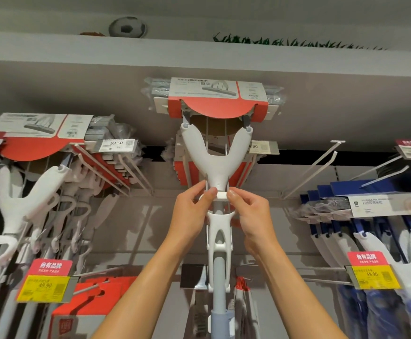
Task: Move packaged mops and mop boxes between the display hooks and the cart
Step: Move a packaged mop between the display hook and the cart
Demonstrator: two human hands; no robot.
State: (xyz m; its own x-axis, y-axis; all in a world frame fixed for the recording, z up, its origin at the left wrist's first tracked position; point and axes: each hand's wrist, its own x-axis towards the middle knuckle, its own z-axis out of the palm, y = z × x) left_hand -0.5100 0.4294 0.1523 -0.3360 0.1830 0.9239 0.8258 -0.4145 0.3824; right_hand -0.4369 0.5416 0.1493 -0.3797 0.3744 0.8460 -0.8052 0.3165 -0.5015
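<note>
A white plastic sponge mop with a Y-shaped yoke and a red-and-white card sleeve over its head stands upright in the middle of the scene, its head high up just under the grey shelf soffit and its pale grey handle running straight down between the person's forearms. Both hands meet at the small white collar just below the yoke. The left hand pinches the collar's left side between thumb and forefinger, the other fingers curled behind; the right hand pinches the right side the same way, thumb tip pressed to the collar's edge. The collar lies right between the two thumbs, with the mop's white lever frame hanging just below the fingers. Whether the mop already hangs on a white wire display hook behind it is hard to tell, as the yoke covers the hook's end.

To the left hangs a row of identical red-sleeved mops, with a white 59.50 price tag beside them. To the right, bare white hooks jut out above blue-packaged folding mops. Yellow 49.90 price labels sit lower on both sides.
</note>
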